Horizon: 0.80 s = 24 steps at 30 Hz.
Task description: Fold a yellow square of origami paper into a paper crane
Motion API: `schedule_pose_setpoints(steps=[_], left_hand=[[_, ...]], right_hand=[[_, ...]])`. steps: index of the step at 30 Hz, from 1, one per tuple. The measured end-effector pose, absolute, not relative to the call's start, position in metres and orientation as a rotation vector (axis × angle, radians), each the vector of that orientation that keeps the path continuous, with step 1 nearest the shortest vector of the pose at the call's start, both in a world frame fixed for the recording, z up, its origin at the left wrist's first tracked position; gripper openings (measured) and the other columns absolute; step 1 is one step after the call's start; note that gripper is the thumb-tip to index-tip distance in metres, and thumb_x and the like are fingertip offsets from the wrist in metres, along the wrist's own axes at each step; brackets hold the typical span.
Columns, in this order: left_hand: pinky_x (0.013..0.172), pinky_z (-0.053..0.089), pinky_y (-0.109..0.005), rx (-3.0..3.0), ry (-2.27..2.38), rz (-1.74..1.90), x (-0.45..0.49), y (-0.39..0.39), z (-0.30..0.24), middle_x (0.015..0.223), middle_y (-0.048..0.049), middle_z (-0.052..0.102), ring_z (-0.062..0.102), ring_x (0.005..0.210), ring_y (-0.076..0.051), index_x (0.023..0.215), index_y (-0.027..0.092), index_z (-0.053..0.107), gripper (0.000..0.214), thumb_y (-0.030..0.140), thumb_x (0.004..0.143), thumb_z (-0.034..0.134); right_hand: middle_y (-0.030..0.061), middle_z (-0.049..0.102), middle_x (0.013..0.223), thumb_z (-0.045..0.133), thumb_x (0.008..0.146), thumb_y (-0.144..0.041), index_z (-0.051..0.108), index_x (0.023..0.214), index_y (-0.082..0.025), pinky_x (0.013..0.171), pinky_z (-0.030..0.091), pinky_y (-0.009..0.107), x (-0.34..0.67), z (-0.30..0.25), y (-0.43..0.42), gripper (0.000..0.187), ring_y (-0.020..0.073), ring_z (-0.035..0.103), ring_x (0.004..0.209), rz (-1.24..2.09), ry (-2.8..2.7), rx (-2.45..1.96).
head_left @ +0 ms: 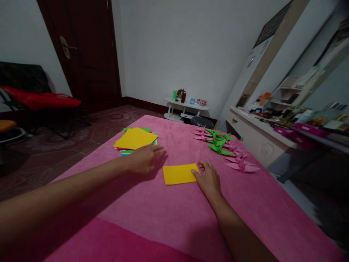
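Observation:
A yellow sheet of paper [180,174], folded into a rectangle, lies flat on the pink cloth in front of me. At its right end is my right hand [210,181], thumb on top of the paper and the other fingers curled by the edge. My left hand [144,159] is stretched out to the left of the folded paper, fingers extended and holding nothing. Just beyond it, a stack of coloured paper [136,138] has yellow sheets uppermost, with green, red, white and blue edges showing beneath.
Several folded paper cranes, green ones [218,140] and pink ones [242,164], stand at the right edge of the pink-covered surface [169,214]. A cluttered dressing table [253,127] is on the right. A low white shelf [188,104] stands by the wall, and a red-covered chair [40,101] at left.

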<state>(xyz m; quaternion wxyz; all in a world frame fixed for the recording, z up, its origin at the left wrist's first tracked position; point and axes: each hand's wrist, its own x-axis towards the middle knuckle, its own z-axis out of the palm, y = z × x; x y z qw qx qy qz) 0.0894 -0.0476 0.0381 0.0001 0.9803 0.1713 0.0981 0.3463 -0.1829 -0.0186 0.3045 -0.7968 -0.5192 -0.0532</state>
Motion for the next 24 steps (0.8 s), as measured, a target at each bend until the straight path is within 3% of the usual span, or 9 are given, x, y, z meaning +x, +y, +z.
schedule_pose_setpoints(steps=[2,5,10,19,21,24], left_hand=[[0.106,0.029,-0.039,3.020,0.325,0.358,0.100,-0.079,0.041,0.142,-0.0122,0.038,0.038,0.128,-0.027,0.138,0.019,0.036,0.057,0.037,0.085,0.048],[0.110,0.021,-0.041,2.965,0.122,0.270,0.108,-0.109,0.032,0.139,-0.0137,0.043,0.040,0.127,-0.026,0.138,0.017,0.035,0.065,0.054,0.085,0.043],[0.111,0.019,-0.040,2.948,0.120,0.222,0.102,-0.116,0.012,0.143,-0.0120,0.037,0.031,0.133,-0.024,0.140,0.017,0.032,0.060,0.050,0.090,0.034],[0.112,0.019,-0.041,2.906,0.145,0.192,0.074,-0.119,0.016,0.143,-0.0066,0.036,0.032,0.133,-0.024,0.141,0.024,0.030,0.054,0.042,0.091,0.038],[0.111,0.022,-0.039,2.863,0.164,0.216,0.071,-0.121,0.017,0.142,-0.0066,0.039,0.035,0.131,-0.024,0.139,0.025,0.035,0.052,0.041,0.090,0.040],[0.108,0.028,-0.036,2.770,0.171,0.265,0.072,-0.122,0.022,0.137,-0.0074,0.046,0.042,0.126,-0.023,0.132,0.024,0.046,0.046,0.039,0.089,0.044]], right_hand=[[0.0065,0.062,0.098,0.063,0.072,-0.030,0.057,0.105,-0.017,0.079,0.044,0.032,0.346,-0.019,-0.183,0.036,0.0217,0.057,0.090,-0.145,-1.377,-2.107],[0.0066,0.062,0.097,0.063,0.072,-0.030,0.058,0.103,-0.017,0.079,0.044,0.032,0.346,-0.018,-0.184,0.034,0.0216,0.057,0.090,-0.144,-1.376,-2.103],[0.0062,0.062,0.098,0.064,0.071,-0.030,0.058,0.103,-0.018,0.078,0.044,0.032,0.345,-0.017,-0.185,0.035,0.0213,0.057,0.089,-0.131,-1.368,-2.109],[0.0039,0.065,0.090,0.067,0.068,-0.034,0.060,0.099,-0.020,0.069,0.041,0.029,0.344,-0.012,-0.186,0.034,0.0189,0.058,0.080,-0.122,-1.368,-2.137],[0.0013,0.065,0.079,0.069,0.065,-0.035,0.063,0.090,-0.022,0.061,0.038,0.027,0.346,-0.008,-0.185,0.029,0.0170,0.058,0.069,-0.064,-1.362,-2.182],[-0.0026,0.059,0.056,0.073,0.058,-0.032,0.062,0.062,-0.021,0.051,0.030,0.025,0.352,-0.002,-0.182,0.016,0.0133,0.052,0.052,0.100,-1.348,-2.206]])
